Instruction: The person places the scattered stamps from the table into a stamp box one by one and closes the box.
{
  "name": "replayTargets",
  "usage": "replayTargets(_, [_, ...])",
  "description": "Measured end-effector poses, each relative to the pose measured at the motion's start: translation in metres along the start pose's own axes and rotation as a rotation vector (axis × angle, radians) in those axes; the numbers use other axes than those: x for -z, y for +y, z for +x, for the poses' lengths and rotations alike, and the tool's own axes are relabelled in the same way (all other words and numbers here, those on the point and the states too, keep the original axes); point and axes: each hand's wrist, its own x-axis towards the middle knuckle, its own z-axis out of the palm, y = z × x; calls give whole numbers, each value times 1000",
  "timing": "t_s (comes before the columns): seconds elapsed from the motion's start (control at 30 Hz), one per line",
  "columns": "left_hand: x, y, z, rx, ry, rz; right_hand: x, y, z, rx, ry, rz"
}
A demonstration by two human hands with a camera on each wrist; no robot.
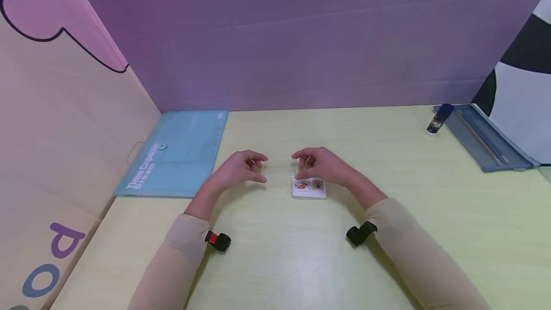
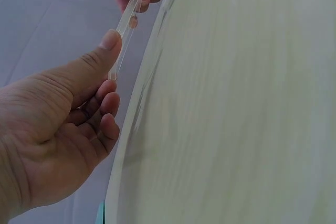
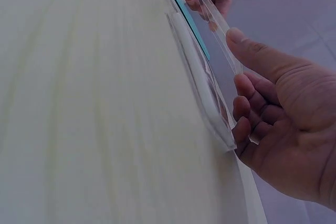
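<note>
My left hand [image 1: 241, 169] and right hand [image 1: 326, 164] face each other above the table. Between them they hold a thin, clear plastic lid [image 2: 125, 30], which is barely visible in the head view. Each hand pinches one end between thumb and fingers, as both wrist views show. Just below the right hand lies a small flat clear case [image 1: 309, 194] containing white cards with little coloured pictures. In the right wrist view this case [image 3: 202, 85] appears edge-on on the tabletop, apart from the lid.
A light blue document folder [image 1: 181, 152] lies at the left, near the left forearm. At the far right are a blue-grey translucent pouch [image 1: 490, 140] and a glue stick [image 1: 439, 119] with a dark cap. A purple cloth wall [image 1: 301, 37] borders the back of the table [image 1: 275, 252].
</note>
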Motion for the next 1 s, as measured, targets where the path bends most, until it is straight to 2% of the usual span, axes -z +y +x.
replayTargets(0.63, [-25, 16, 11, -21, -68, 20, 11, 16, -32, -29, 25, 18])
replayTargets(1.0, [-38, 21, 16, -24, -91, 11, 15, 17, -49, -34, 38, 12])
